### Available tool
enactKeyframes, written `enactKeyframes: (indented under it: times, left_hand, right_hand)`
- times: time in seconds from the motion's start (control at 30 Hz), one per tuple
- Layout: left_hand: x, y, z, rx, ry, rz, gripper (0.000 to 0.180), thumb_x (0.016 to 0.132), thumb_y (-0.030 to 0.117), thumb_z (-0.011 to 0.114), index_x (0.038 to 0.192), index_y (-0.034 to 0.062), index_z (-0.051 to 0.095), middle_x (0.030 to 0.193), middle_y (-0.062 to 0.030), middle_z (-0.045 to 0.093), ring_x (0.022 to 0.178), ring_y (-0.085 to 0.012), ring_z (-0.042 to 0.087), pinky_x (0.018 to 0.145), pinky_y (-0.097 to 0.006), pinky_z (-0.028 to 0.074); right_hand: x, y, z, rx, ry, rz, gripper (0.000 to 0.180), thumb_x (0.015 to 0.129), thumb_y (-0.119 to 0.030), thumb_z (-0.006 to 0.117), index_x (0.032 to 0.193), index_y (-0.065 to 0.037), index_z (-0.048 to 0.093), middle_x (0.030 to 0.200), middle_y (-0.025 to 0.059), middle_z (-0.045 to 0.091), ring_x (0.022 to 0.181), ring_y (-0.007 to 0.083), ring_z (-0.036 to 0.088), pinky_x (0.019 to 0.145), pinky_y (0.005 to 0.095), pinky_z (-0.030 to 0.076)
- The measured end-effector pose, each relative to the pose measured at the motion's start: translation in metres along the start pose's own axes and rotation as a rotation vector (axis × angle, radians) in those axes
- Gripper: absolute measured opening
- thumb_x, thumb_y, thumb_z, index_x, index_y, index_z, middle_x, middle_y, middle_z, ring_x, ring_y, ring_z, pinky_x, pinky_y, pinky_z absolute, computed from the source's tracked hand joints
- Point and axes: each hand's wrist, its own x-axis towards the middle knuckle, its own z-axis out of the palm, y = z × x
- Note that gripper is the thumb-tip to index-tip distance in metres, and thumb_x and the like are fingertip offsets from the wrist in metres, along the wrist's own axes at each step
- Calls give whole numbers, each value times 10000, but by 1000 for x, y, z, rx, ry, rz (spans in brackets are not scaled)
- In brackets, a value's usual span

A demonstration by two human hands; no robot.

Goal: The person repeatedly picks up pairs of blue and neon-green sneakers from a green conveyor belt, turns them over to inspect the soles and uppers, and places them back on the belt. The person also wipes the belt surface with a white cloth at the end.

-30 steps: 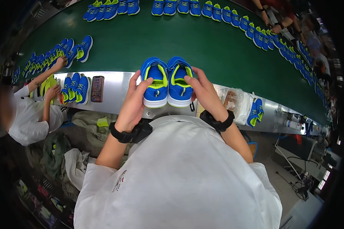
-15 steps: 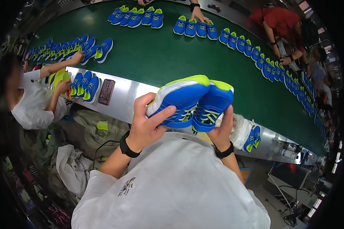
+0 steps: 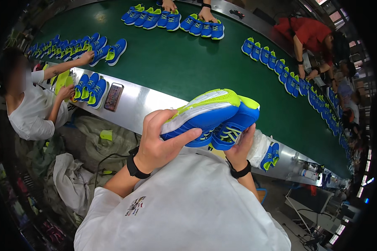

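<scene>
In front of my chest I hold a pair of blue sneakers with lime-green linings and laces. My left hand (image 3: 159, 138) grips the left sneaker (image 3: 209, 117), thumb on its side and fingers round the white-and-lime sole, which is tipped toward view. My right hand (image 3: 241, 146) is closed on the right sneaker (image 3: 236, 125), its fingers mostly hidden behind the shoe. The two sneakers touch side by side, toes pointing down toward me. Past them lies the metal table edge (image 3: 155, 102) along a green conveyor belt (image 3: 167, 62).
Rows of blue sneakers (image 3: 151, 19) stand on the belt. A co-worker (image 3: 33, 100) at left handles shoes beside a phone (image 3: 114, 97). Across the belt, another person's hand (image 3: 207, 14) touches a row. A plastic bag (image 3: 257, 146) and a sneaker pair (image 3: 269, 157) lie at right.
My hands have tilted the sneakers, so more of the left one's sole shows. Across the belt, the other person's hand has pushed a group of sneakers left against the neighbouring row.
</scene>
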Motion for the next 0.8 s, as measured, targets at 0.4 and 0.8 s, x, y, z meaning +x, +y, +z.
enactKeyframes:
  times: [0.4,0.8]
  left_hand:
    - [-8,-3,-7,-91,-33,-176,601,572,-38,712,1121,198,648,1138,-145,463,992,-316,489,842,-375,433]
    - [-26,-1,-16,-12,-93,-164,670,534,-42,705,1143,233,648,1111,-122,462,980,-301,486,837,-370,430]
  right_hand:
    - [1,7,27,223,-116,226,909,700,-101,746,1446,-34,231,1017,142,571,873,232,578,744,317,472]
    - [2,14,71,840,-365,820,480,890,-250,589,1286,-37,422,1123,121,575,1048,189,548,907,330,440]
